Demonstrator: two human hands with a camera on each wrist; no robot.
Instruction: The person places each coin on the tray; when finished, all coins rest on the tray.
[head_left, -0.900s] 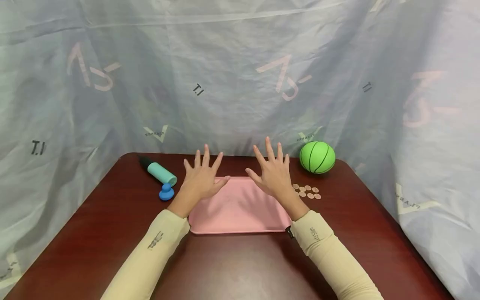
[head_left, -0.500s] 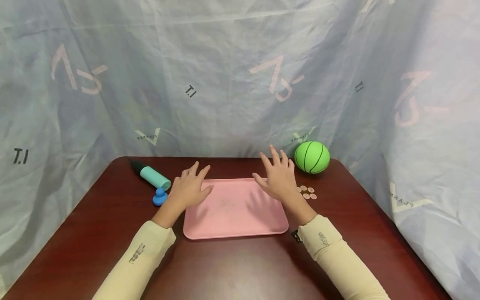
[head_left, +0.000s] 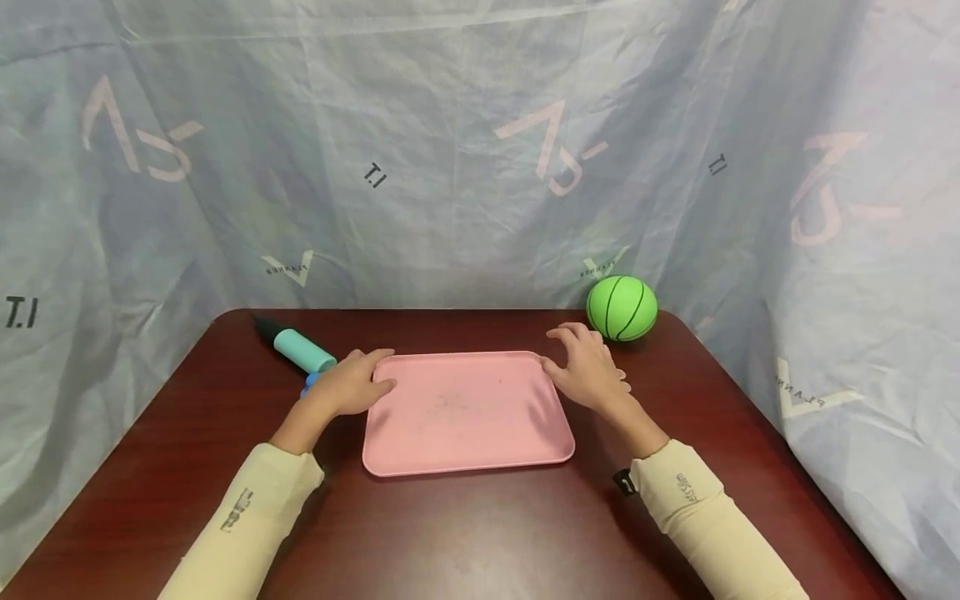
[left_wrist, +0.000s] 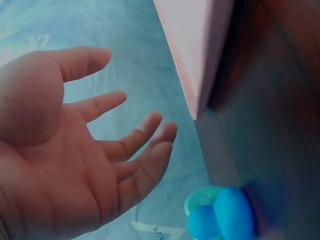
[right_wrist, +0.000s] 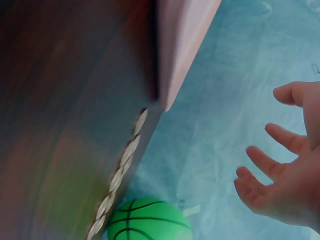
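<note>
A pink rectangular tray lies flat at the middle of the dark red table. My left hand is beside its far left corner, fingers loosely bent. In the left wrist view that hand holds nothing and a gap separates it from the tray edge. By the far right corner is my right hand, its fingers slightly bent. The right wrist view shows this hand holding nothing, apart from the tray. Flat round coin-like discs lie nearby, mostly hidden behind the right hand in the head view.
A green ball with black lines sits at the back right. On the left lie a teal cylinder with a black tapered end and a small blue round-topped object, partly covered by my left hand. Printed grey cloth hangs behind the table.
Both hands have lowered from above the tray and spread apart, the left to its left side, the right to its right side. Their spread fingers have bent. The tray stays in place.
</note>
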